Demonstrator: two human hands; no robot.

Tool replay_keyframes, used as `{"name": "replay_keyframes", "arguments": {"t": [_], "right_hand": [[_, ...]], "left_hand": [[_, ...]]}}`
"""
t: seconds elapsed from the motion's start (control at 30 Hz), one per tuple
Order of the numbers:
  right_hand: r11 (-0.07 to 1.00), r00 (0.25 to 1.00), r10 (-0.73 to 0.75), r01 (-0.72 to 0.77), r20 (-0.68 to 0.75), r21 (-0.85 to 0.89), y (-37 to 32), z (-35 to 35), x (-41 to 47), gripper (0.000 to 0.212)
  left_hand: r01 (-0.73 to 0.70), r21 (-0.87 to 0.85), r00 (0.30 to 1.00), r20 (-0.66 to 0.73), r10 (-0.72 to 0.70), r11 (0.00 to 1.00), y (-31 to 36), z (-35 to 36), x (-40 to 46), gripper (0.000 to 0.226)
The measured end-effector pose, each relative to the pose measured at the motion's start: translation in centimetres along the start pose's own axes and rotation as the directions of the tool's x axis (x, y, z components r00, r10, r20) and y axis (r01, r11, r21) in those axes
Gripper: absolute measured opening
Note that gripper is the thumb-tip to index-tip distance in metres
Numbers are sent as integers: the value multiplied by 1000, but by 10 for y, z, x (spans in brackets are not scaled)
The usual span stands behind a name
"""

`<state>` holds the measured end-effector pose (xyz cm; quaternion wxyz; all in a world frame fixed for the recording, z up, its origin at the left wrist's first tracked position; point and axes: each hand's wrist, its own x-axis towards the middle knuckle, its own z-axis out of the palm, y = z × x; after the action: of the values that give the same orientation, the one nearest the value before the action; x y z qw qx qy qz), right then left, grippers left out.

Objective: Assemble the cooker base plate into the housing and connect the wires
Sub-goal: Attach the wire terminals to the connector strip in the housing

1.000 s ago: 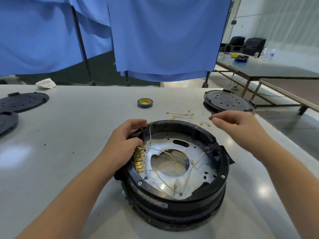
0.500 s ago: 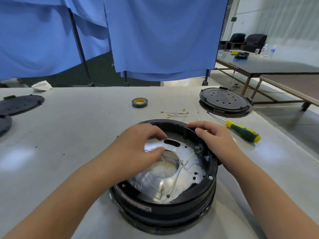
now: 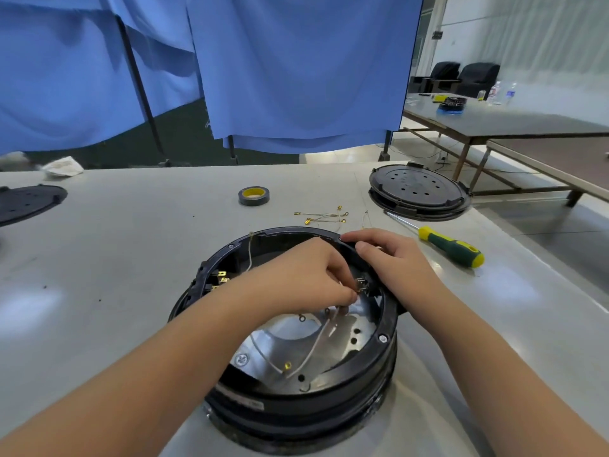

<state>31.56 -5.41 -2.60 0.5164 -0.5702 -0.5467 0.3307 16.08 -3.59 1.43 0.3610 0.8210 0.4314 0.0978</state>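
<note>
Reaching across the middle of the black round housing (image 3: 296, 387), the left hand (image 3: 306, 278) has its fingertips pinched together on a thin white wire (image 3: 321, 338) close to a small metal connector (image 3: 362, 285) at the inner right wall. The right hand (image 3: 395, 262) lies over the far right rim of the housing, fingers curled down around the rim beside that same connector — whether it also holds a wire cannot be told. Inside the housing sits the shiny metal base plate (image 3: 280, 338), with white wires draped over it, one ending in a gold ring terminal (image 3: 288, 365). Gold tabs (image 3: 221, 281) show at the inner left wall. The housing stands on a grey table (image 3: 131, 252) near its front edge. Beyond it lie loose wires with gold terminals (image 3: 324, 216), a roll of dark tape with a yellow core (image 3: 253, 196), and a screwdriver with a green and yellow handle (image 3: 451, 247) — just behind that, a stacked pair of black round plates (image 3: 418, 192).
</note>
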Motion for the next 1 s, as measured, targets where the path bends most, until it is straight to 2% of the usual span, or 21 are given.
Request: {"name": "replay_keyframes", "arguments": {"t": [0.1,0.23,0.87,1.0], "right_hand": [[1000,1000,-10,10,-3,-26,0,0,0,31],[1000,1000,-6,5,-5,-13,-1,0,-1,30],[1000,1000,-11,10,-11,-6,-4,1,-2,29],[1000,1000,-7,7,-13,6,-4,1,-2,30]], "left_hand": [[3,-25,1000,11,-2,1000,-5,-1,-3,16],[-32,-76,999,-26,30,997,-4,-2,-5,16],[-99,51,993,-59,102,994,-5,4,-3,16],[-94,126,990,-94,106,988,-3,7,-2,16]]}}
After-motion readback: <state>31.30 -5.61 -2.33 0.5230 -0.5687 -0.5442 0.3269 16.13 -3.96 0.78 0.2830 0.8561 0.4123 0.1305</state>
